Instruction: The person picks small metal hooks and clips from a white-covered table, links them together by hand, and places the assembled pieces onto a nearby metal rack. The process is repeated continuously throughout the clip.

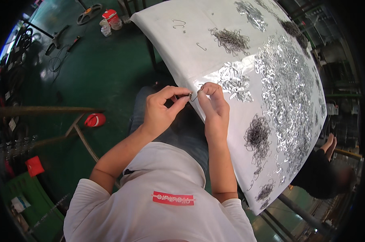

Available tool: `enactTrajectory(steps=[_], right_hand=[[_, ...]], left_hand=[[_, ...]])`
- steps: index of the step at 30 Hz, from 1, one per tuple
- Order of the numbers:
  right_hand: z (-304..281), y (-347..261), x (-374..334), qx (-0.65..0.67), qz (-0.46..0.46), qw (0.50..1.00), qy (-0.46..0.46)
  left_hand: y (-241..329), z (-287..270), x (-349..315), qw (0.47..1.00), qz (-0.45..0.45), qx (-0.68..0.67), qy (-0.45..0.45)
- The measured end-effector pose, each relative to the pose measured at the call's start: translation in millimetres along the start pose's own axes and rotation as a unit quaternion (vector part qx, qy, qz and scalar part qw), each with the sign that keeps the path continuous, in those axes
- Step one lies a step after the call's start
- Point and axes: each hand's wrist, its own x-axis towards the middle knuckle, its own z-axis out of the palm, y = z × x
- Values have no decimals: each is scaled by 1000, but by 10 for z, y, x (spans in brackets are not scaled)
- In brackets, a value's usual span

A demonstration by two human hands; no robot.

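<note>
Hands meet right at the near edge of the white table (182, 44): left hand (160, 111) curled, thumb and forefinger pinched on a tiny metal piece, right hand (214, 107) pinching a small wire hook (195, 96) touching it. Both forearms bent in. Shiny metal clips (283, 88) heaped just past them.

Small metal piece (190, 95) pinched between left hand (160, 111) and right hand (212, 107): shape too small to tell, fingertips cover most. Right of grip, wire heaps (287, 80) blur together. Seated co-worker (327, 169) far right, partly cut off.
</note>
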Motion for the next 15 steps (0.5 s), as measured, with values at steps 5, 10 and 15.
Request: enactTrajectory(steps=[5, 10, 15], right_hand=[[68, -56, 153, 4, -21, 1000, -9], [211, -97, 424, -39, -75, 993, -78], [509, -280, 653, -10, -11, 979, -204]], left_hand=[[66, 34, 46, 993, 79, 76, 47], [65, -16, 39, 984, 68, 76, 148], [3, -365, -263, 959, 16, 94, 268]])
